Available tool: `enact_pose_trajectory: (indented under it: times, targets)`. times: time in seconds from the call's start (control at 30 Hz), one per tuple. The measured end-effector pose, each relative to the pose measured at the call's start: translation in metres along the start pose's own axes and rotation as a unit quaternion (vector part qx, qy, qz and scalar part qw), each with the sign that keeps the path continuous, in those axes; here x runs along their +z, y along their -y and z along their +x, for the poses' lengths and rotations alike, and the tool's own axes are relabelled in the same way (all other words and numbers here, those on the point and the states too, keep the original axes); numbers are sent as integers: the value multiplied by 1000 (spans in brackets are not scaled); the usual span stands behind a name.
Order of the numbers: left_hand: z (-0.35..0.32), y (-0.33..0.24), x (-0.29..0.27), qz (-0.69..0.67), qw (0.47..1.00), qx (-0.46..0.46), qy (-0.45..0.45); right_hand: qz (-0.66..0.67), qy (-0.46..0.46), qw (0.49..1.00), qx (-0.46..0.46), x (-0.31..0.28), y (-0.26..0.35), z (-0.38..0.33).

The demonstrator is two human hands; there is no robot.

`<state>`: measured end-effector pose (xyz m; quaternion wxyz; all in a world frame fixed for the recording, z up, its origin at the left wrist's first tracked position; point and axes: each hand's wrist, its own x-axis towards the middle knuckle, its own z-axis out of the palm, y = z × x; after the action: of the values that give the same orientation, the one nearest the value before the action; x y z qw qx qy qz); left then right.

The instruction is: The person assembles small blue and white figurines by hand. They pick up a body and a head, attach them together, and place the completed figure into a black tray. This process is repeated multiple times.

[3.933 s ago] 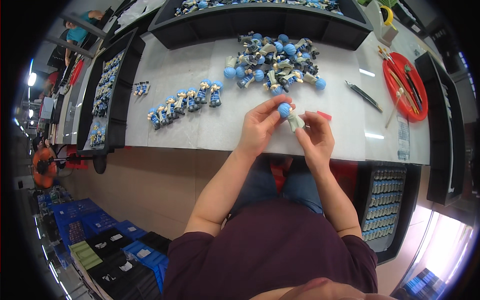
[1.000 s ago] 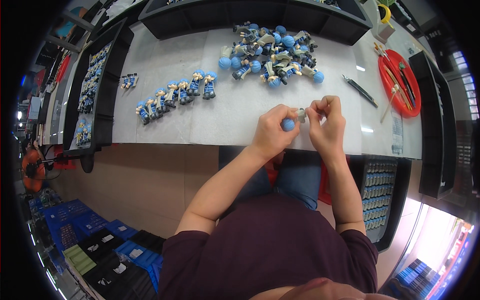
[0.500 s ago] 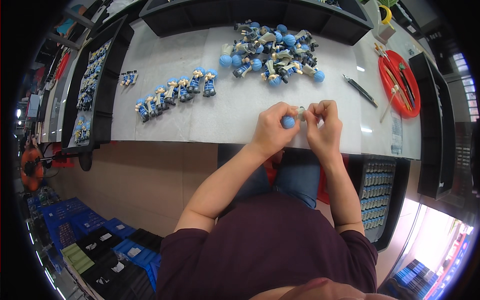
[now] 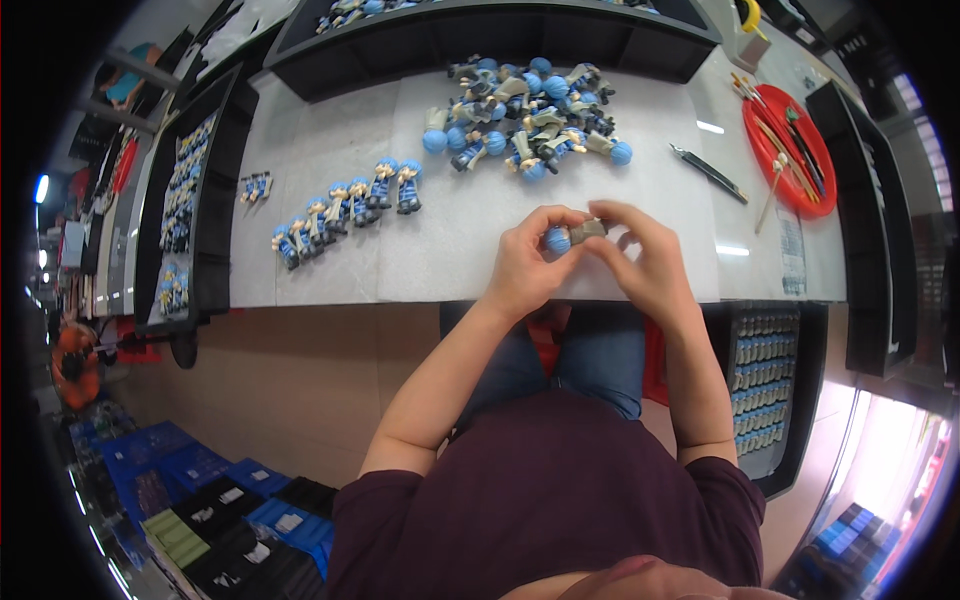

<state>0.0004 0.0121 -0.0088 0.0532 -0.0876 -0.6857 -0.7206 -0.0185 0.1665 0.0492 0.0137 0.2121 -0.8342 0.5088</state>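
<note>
The step in hand seems to be turning and handling one small figurine (image 4: pixel 586 232), which is held above the front edge of the bench (image 4: pixel 440 245), between the two hands. The left hand (image 4: pixel 528 260) is closed in a pinch, with thumb and fingers around its round blue head. The right hand (image 4: pixel 648 256) is bent, its thumb and forefinger set apart at the grey-green body; whether they press it or only lie against it, I cannot tell. In my judgement, the next move calls for a steady left pinch and light right fingers, because the piece is small. Beyond it lies a loose pile of similar figurines (image 4: pixel 535 115); to the left, a slanting row of blue-dressed ones (image 4: pixel 358 202).
</note>
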Motion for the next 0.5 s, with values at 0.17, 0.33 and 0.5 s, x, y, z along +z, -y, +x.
enact_pose_trajectory:
  times: [0.17, 0.33, 0.5]
  targets:
    - [0, -10, 10, 69, 996, 64, 12, -2, -35, 997, -63, -5, -16, -11]
    - [0, 1, 14, 94, 993, 64, 9, -10, -194, 980, -33, -65, -34, -46]
    - [-1, 0, 20, 120, 991, 57, 31, -153, -453, 877, 50, -164, -93, -142]
